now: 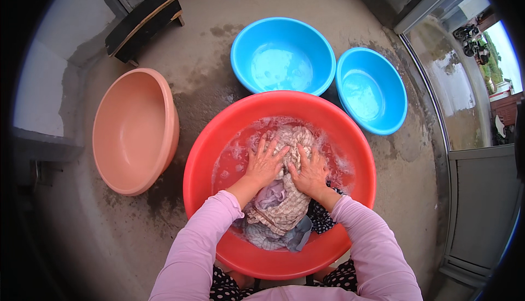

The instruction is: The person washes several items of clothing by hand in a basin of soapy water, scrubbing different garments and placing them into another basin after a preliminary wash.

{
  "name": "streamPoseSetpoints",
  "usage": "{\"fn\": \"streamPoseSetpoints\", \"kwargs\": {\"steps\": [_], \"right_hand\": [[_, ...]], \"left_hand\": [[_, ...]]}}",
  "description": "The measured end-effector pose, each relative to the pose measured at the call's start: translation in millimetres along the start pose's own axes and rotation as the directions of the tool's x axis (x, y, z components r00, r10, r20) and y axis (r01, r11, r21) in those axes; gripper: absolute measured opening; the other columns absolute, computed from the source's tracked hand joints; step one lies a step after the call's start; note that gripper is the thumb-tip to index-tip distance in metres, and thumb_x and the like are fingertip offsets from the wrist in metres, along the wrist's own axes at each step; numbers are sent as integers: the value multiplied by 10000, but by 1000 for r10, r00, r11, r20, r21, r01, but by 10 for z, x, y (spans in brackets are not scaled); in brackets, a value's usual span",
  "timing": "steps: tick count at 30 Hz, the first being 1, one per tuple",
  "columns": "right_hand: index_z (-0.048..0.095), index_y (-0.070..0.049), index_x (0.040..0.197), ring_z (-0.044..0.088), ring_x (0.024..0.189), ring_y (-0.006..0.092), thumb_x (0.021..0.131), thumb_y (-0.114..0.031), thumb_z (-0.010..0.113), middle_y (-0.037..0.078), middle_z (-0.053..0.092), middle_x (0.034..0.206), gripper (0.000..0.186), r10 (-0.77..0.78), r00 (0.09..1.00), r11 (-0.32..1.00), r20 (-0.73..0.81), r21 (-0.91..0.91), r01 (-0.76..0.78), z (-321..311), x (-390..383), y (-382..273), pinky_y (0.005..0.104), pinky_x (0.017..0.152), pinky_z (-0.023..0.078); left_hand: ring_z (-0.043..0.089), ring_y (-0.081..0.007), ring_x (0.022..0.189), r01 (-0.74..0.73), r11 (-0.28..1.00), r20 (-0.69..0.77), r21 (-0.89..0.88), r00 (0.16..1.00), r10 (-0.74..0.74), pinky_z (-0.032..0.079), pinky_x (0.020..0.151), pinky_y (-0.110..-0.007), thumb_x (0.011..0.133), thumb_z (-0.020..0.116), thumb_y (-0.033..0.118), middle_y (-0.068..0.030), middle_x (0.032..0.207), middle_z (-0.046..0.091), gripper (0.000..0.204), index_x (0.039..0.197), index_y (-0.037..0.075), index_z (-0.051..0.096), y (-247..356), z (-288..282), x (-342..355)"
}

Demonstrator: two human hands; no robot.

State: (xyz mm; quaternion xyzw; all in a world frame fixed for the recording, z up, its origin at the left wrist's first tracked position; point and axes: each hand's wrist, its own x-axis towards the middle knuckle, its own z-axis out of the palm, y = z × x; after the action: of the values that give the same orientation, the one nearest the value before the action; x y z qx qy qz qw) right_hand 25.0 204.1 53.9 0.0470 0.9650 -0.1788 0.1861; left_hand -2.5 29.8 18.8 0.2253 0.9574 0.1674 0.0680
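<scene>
Wet laundry lies heaped in soapy water inside a large red basin (205, 164) in front of me. On top is a beige patterned cloth (284, 211), with a lilac piece (270, 194) folded against it and a grey-blue garment (298, 234) nearer to me. My left hand (266, 161) lies on the upper left of the heap, fingers spread. Opposite it, my right hand (310, 174) rests on the beige cloth with its fingers apart. Beside my right wrist, a dark polka-dot fabric (320, 216) shows partly. Suds float around the cloth; the lower layers are hidden.
Two blue basins, a larger one (281, 55) and a smaller one (372, 90), stand beyond the red basin. A peach basin (134, 131) sits at the left. Farther back is a dark low bench (143, 25). A glazed door (437, 71) borders the wet concrete floor (407, 191) at right.
</scene>
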Motion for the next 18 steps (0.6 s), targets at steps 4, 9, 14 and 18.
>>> {"fn": "streamPoseSetpoints", "kwargs": {"steps": [4,9,14,18], "right_hand": [[335,-176,1433,346,1292,484,862,-582,498,260,357,1415,719,209,978,978,10,-1,-209,-217,283,35,670,952,323],[433,-70,1351,563,1091,461,832,-619,524,293,592,1172,761,322,942,835,89,442,-327,15,497,-170,487,934,437],[591,-88,1147,622,983,365,788,-473,704,184,643,1052,539,-30,981,858,-190,498,123,-62,-208,-684,416,840,492],[634,-98,1072,626,920,402,842,-445,650,199,653,975,417,-93,975,841,-202,508,186,-96,-327,-955,439,784,504]], "left_hand": [[350,-416,1295,153,982,86,-110,986,-144,345,1015,-569,829,602,213,-119,1457,353,588,1388,288,434,-84,291,128],[414,-346,1271,211,-235,312,-949,739,-597,371,1030,-472,850,669,264,-157,1395,425,623,1398,152,395,109,257,486],[628,-255,986,329,-860,408,-390,899,159,526,883,-404,938,566,352,-126,1110,625,396,1215,72,525,-70,-28,452],[629,-245,935,284,-856,395,-432,913,103,531,848,-387,940,561,308,-111,1060,627,342,1185,70,535,-323,343,238]]}}
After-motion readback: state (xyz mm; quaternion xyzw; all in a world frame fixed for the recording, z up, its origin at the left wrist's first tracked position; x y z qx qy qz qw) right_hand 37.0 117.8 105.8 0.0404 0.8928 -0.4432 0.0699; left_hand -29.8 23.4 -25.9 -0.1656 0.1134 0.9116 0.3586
